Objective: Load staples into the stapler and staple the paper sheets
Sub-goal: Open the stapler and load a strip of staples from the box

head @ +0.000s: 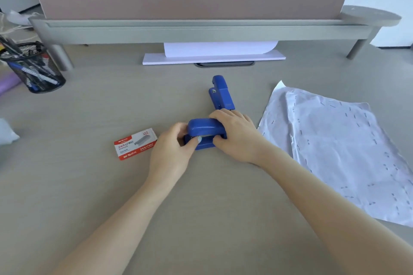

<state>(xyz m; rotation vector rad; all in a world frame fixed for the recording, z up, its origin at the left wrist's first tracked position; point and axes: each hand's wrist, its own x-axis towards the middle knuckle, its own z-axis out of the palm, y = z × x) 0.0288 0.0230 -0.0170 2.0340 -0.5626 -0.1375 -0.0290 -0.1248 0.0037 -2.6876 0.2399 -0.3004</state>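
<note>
Both hands are on a blue stapler [204, 133] lying near the centre of the counter [89, 185]. The right hand [234, 135] wraps over its right end, fingers curled on the top arm. The left hand [176, 145] pinches its left end, thumb tip pressed at the gap between top arm and base, where a pale strip shows.

A second blue stapler [221, 94] lies at 12 o'clock from the held one, just past the right hand's knuckles, untouched. The staple box [135, 143], red and white, lies flat at 9 o'clock from the held stapler, near the left hand but apart from it; whether it is open cannot be told. The paper sheets [335, 152], creased and already carrying many staple marks, lie at 3 o'clock, well apart from the stapler.

Judgement: the loading step is in hand, and whether staples are already seated cannot be told. The next move calls for the right hand to steady the body while the left either swings the top arm open or presses it shut. After that, the stapler goes to the sheets.
</note>
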